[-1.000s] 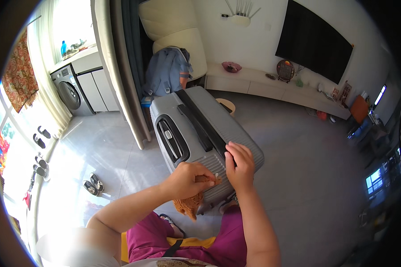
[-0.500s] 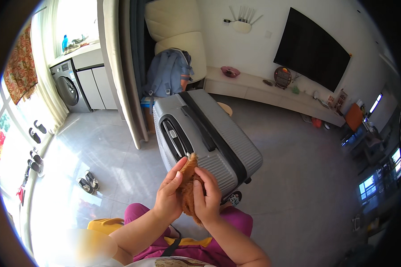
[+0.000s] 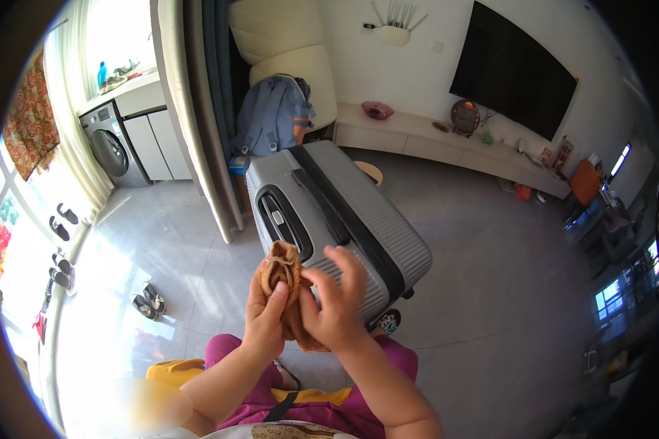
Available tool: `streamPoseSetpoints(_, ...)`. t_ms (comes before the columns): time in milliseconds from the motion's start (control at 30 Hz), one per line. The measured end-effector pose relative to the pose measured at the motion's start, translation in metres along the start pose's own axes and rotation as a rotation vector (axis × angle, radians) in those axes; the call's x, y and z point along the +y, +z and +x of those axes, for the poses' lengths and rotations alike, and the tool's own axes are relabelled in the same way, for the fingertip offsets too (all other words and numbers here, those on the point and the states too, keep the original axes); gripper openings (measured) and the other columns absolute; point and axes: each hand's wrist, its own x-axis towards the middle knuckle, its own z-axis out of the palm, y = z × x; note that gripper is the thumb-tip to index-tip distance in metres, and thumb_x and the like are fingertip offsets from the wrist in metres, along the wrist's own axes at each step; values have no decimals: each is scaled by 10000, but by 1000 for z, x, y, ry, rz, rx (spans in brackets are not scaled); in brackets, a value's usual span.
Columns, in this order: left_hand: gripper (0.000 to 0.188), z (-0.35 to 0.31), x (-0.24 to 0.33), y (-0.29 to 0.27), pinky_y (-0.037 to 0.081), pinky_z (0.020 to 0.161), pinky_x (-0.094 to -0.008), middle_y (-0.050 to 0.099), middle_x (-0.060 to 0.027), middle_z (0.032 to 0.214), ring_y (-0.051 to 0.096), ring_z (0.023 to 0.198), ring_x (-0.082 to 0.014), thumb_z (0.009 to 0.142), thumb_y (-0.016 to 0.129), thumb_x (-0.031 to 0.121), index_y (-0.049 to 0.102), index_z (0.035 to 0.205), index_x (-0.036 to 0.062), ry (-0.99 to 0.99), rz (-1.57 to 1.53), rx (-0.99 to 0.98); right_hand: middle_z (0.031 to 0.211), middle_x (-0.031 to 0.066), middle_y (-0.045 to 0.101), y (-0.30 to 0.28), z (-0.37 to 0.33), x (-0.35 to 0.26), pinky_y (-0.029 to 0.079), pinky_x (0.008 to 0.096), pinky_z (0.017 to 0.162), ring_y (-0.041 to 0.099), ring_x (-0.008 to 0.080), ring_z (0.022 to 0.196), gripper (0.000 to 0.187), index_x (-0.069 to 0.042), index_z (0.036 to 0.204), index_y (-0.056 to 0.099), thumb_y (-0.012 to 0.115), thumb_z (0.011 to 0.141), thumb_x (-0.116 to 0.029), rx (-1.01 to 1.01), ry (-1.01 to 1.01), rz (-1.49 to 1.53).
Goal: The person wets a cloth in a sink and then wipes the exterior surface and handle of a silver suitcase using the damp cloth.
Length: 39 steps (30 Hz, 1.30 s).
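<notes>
My left hand grips a bunched brown cloth, holding it upright in front of me with the thumb pressed on its side. My right hand touches the cloth's lower part from the right, fingers spread and partly raised. Behind both hands a grey hard-shell suitcase lies flat on the floor, its black handle side facing me. My legs in magenta trousers show below the hands.
A blue backpack leans on a cream armchair behind the suitcase. A curtain hangs left of it. A washing machine and shoes are at left. A low white cabinet runs under a wall screen.
Both hands came off the suitcase's near edge, lifted the brown cloth up in front of me, and now hold it higher with the right fingers spreading.
</notes>
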Motion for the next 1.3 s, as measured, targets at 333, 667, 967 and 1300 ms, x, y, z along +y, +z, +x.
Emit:
streamPoseSetpoints(333, 237, 114, 3, 21, 448, 841, -402, 586, -92, 1027, 560, 954, -294, 748, 757, 190, 726, 965, 99, 713, 1606, -275, 1228, 146, 567, -14, -11, 111, 356, 574, 1024, 521, 339, 1181, 352, -77, 1202, 581, 623, 881, -215, -146, 341, -416)
streamPoseSetpoints(667, 165, 116, 18, 19, 482, 787, -366, 586, -81, 1015, 593, 907, -274, 776, 763, 140, 724, 926, 83, 649, 1298, -1009, 1175, 110, 617, -15, -13, 112, 348, 580, 1041, 540, 302, 1180, 330, -81, 1164, 599, 631, 873, -234, -153, 356, -423)
streamPoseSetpoints(967, 229, 139, 15, 54, 504, 785, -417, 582, -95, 975, 599, 888, -330, 731, 749, 134, 637, 923, 80, 288, 1693, -494, 1167, 118, 625, -14, -13, 116, 351, 575, 1037, 545, 308, 1171, 307, -66, 1096, 624, 659, 838, -229, -129, 346, -404)
streamPoseSetpoints(1300, 304, 103, -4, 36, 426, 873, -478, 576, -94, 1127, 545, 1063, -308, 770, 728, 406, 735, 931, 148, 862, 1746, -473, 1152, 113, 628, -12, -14, 114, 351, 582, 1032, 546, 309, 1167, 293, -61, 1061, 647, 670, 826, -234, -112, 349, -415)
